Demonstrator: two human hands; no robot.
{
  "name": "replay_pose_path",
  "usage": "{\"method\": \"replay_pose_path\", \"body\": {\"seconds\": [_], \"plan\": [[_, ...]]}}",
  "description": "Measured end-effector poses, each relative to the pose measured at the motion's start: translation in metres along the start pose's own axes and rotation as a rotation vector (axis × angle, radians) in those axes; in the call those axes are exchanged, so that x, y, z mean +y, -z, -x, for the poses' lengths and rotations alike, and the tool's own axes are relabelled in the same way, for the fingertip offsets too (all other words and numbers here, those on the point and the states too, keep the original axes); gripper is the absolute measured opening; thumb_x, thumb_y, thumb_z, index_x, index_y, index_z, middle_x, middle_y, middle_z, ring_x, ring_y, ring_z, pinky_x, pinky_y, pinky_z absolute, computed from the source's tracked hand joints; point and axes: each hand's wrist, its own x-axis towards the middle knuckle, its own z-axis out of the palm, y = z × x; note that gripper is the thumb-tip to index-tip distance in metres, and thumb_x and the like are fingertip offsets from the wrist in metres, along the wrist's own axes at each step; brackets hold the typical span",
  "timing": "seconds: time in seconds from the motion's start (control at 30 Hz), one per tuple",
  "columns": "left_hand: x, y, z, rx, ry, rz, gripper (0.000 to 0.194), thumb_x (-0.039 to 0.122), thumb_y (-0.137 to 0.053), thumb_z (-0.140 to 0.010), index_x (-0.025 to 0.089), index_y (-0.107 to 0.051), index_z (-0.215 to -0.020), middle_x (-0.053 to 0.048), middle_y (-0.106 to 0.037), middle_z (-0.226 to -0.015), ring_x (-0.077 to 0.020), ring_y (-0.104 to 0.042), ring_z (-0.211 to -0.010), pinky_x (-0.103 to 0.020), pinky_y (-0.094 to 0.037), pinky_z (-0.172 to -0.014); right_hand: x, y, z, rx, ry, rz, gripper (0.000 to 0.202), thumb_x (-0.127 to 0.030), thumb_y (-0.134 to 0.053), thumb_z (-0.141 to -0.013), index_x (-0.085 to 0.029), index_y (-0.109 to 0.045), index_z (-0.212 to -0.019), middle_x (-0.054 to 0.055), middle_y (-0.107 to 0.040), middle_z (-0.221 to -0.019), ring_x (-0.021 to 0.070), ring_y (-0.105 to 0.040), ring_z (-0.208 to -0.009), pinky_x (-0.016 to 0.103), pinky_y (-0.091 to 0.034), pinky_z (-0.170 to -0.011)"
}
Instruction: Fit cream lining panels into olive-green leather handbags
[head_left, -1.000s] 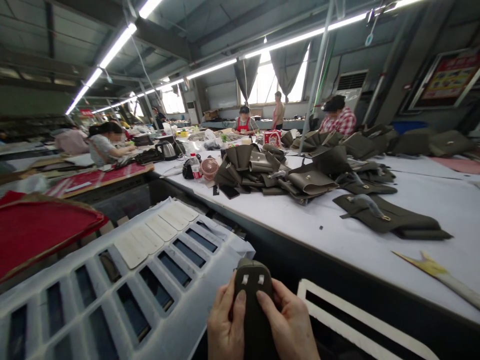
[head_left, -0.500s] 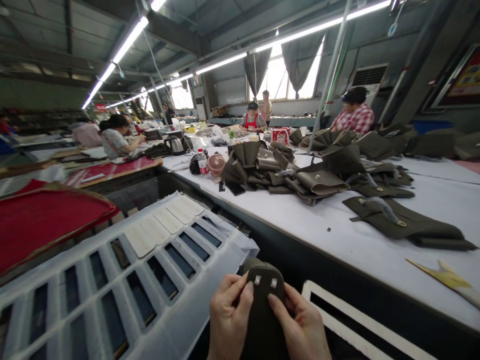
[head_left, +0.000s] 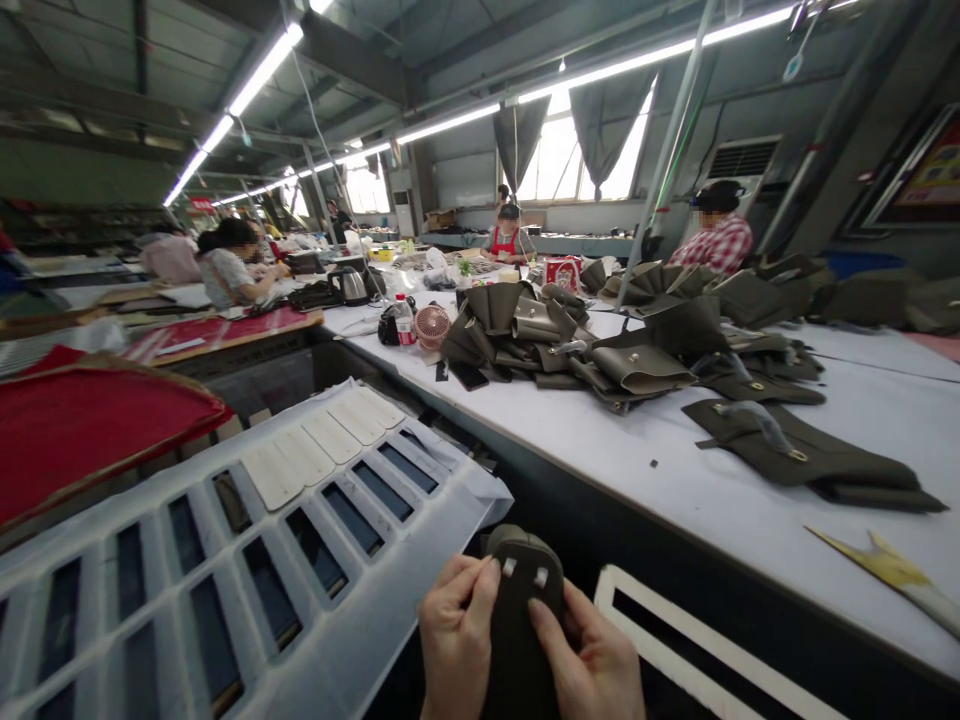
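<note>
At the bottom middle of the head view I hold a dark olive bag flap (head_left: pixel 523 630) with a rounded top end and two small pale metal tabs on its face. My left hand (head_left: pixel 459 625) pinches its left edge, thumb and forefinger closed near the left tab. My right hand (head_left: pixel 589 645) grips the right edge, its thumb lying on the face below the right tab and its fingers behind. The lower end of the piece runs out of the frame.
Left is a slotted white rack (head_left: pixel 300 540) with pale panels (head_left: pixel 322 450). A white table (head_left: pixel 540 430) carries piled olive bag pieces (head_left: pixel 525 330), a pink fan (head_left: pixel 432 326), a bottle (head_left: pixel 404 320) and a yellow-bladed tool (head_left: pixel 874 560). A white frame (head_left: pixel 675 630) stands right of my hands. Co-workers sit farther back.
My left thumb has slid off the face toward the left edge of the flap. Both hands and the piece sit slightly lower and tilt a little. The camera view has shifted slightly.
</note>
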Motion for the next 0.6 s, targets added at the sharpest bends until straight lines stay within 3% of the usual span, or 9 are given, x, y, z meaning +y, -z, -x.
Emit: {"method": "replay_pose_path", "body": {"seconds": [0.13, 0.3, 0.43, 0.6], "plan": [[-0.003, 0.000, -0.004, -0.013, 0.053, 0.052, 0.038, 0.045, -0.057, -0.090, 0.014, -0.073, -0.074, -0.004, -0.061, -0.075, -0.0176, -0.059, -0.074, -0.024, -0.048, -0.068, -0.001, 0.000, -0.002, -0.018, -0.026, 0.009, 0.056, -0.060, -0.069, -0.073, -0.015, -0.073, -0.107, 0.013, -0.075, -0.095, 0.0300, -0.070, -0.085, 0.033, -0.059, -0.074], [-0.005, 0.002, -0.008, -0.036, 0.064, 0.151, 0.033, 0.045, -0.061, -0.088, 0.017, -0.072, -0.100, -0.005, -0.066, -0.093, -0.0197, -0.064, -0.087, -0.025, -0.051, -0.075, -0.007, 0.001, -0.006, -0.026, -0.083, -0.064, 0.071, -0.064, -0.069, -0.073, -0.016, -0.063, -0.125, 0.011, -0.075, -0.089, 0.0282, -0.070, -0.078, 0.033, -0.058, -0.066], [-0.001, 0.003, -0.009, -0.044, 0.054, 0.089, 0.031, 0.045, -0.060, -0.088, 0.016, -0.070, -0.091, -0.004, -0.066, -0.086, -0.0181, -0.063, -0.079, -0.025, -0.050, -0.070, -0.010, 0.005, -0.010, -0.087, -0.125, -0.062, 0.069, -0.067, -0.061, -0.078, -0.015, -0.061, -0.124, 0.008, -0.073, -0.078, 0.0216, -0.065, -0.060, 0.027, -0.049, -0.050], [-0.002, -0.003, -0.011, -0.054, 0.038, 0.001, 0.033, 0.048, -0.056, -0.090, 0.017, -0.064, -0.085, -0.005, -0.065, -0.081, -0.0195, -0.062, -0.078, -0.026, -0.050, -0.068, -0.006, 0.007, -0.019, -0.045, -0.048, 0.062, 0.064, -0.074, -0.056, -0.077, -0.016, -0.069, -0.103, 0.009, -0.071, -0.073, 0.0208, -0.062, -0.056, 0.026, -0.047, -0.048]]}}
